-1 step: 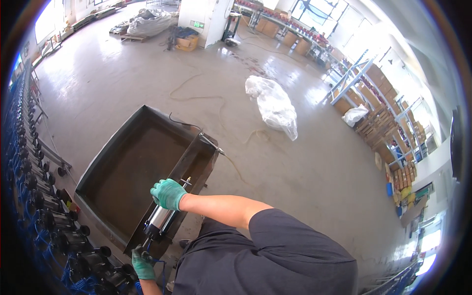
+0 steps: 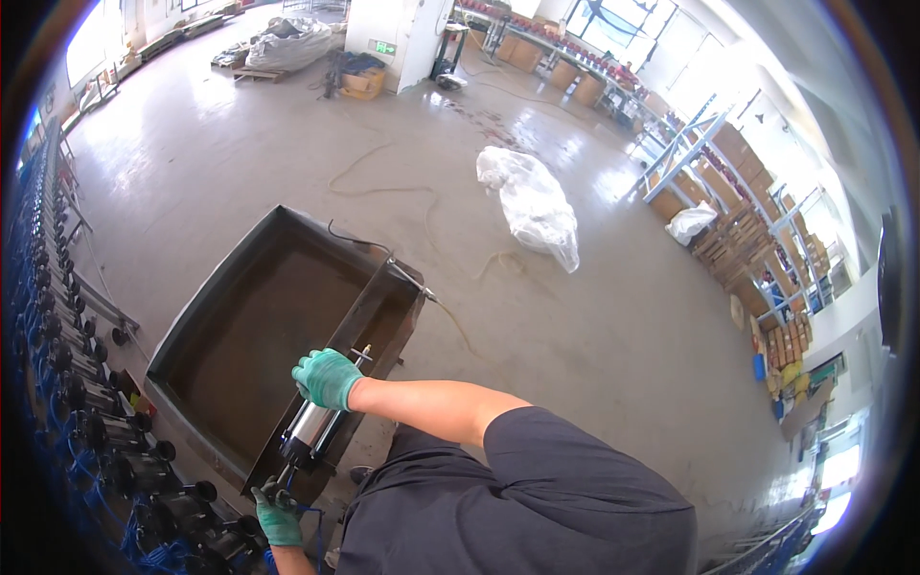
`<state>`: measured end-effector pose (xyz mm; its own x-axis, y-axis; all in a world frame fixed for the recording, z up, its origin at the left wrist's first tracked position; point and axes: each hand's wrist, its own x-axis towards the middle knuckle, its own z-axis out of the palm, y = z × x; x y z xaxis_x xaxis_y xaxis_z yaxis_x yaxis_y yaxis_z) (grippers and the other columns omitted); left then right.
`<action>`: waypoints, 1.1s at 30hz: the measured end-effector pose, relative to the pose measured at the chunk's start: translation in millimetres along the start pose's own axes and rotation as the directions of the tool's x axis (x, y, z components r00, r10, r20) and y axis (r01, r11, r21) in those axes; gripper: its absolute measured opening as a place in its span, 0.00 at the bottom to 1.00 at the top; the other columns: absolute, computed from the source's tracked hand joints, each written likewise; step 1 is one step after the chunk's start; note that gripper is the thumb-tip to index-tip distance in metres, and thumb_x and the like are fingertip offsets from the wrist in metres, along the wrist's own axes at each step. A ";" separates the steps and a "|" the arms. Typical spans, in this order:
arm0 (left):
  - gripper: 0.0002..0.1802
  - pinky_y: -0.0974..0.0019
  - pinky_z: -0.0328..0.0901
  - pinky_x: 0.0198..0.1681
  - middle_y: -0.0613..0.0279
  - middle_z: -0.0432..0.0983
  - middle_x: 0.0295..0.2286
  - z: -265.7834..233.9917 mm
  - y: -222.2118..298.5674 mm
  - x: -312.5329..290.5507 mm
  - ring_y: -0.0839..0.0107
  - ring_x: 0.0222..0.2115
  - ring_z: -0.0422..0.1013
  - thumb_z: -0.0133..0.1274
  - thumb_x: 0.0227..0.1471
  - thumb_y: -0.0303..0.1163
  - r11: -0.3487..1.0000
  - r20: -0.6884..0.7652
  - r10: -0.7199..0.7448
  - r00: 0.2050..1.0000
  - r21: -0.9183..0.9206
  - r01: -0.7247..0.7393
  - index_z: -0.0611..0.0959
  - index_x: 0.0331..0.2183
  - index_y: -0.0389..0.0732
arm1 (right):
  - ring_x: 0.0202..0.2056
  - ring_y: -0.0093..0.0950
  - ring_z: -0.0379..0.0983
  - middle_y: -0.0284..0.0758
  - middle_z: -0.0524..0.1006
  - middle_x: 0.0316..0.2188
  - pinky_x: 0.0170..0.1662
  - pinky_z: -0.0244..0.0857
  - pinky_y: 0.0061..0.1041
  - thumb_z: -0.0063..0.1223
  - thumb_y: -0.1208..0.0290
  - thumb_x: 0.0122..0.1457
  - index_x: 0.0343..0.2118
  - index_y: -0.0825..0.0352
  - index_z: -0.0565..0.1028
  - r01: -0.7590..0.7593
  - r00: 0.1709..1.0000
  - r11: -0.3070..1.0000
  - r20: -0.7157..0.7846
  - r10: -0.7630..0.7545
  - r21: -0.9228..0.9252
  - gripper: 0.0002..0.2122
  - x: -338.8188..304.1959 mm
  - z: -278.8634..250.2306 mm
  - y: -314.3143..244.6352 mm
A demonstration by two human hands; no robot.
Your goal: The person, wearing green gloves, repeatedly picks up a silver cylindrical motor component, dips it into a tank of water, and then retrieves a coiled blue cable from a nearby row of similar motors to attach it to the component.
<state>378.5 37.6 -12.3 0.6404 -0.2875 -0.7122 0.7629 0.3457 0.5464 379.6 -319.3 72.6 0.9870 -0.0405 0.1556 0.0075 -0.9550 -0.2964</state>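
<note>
A silver cylindrical pump (image 2: 309, 425) with a black end cap lies slantwise over the near ledge of a dark water tank (image 2: 216, 276). My right hand (image 2: 329, 379), in a green glove, is wrapped round its upper body. Just beyond that hand, a small brass-tipped fitting (image 2: 365, 354) sticks up. My left hand (image 2: 279, 517), gloved in green with dark fingertips, is closed at the pump's thin lower end. Its fingers partly hide what they grip. A blue cable hangs beside the left wrist.
Rows of similar pumps with blue cables (image 2: 101, 436) line the left side. An air gun (image 2: 410, 279) with a yellowish hose rests on the tank's far corner. Clear plastic sheeting (image 2: 530, 211) lies on the floor. Shelves with cartons (image 2: 733, 192) stand at right.
</note>
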 end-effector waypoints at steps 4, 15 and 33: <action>0.20 0.71 0.66 0.26 0.70 0.73 0.23 37.1 11.5 -35.7 0.77 0.23 0.71 0.55 0.63 0.42 0.987 0.028 0.066 0.997 0.148 -0.070 0.75 0.51 0.43 | 0.38 0.36 0.78 0.36 0.80 0.31 0.42 0.70 0.37 0.56 0.63 0.56 0.30 0.61 0.79 -0.013 1.000 1.000 -0.015 0.013 0.012 0.07 1.6 0.2 0.7; 0.10 0.74 0.62 0.19 0.70 0.72 0.22 -58.4 0.1 50.6 0.81 0.18 0.66 0.62 0.56 0.28 0.388 0.384 0.257 0.887 0.800 -0.458 0.78 0.39 0.40 | 0.37 0.36 0.77 0.35 0.79 0.30 0.42 0.70 0.37 0.58 0.63 0.54 0.29 0.61 0.79 -0.005 1.000 1.000 -0.014 0.005 -0.004 0.08 2.0 -2.1 0.0; 0.22 0.61 0.68 0.30 0.63 0.76 0.38 -40.1 -8.4 18.8 0.70 0.34 0.73 0.55 0.60 0.35 0.850 0.226 0.200 0.953 0.445 -0.284 0.75 0.55 0.45 | 0.42 0.35 0.78 0.35 0.81 0.35 0.45 0.70 0.36 0.57 0.63 0.54 0.34 0.60 0.81 -0.041 0.996 0.999 0.084 0.044 -0.034 0.09 5.4 -6.8 -5.1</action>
<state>380.5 65.2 -48.0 0.7831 -0.4073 -0.4700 0.5061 -0.0217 0.8622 383.8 -316.6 81.4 0.9963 -0.0579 0.0632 -0.0387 -0.9618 -0.2708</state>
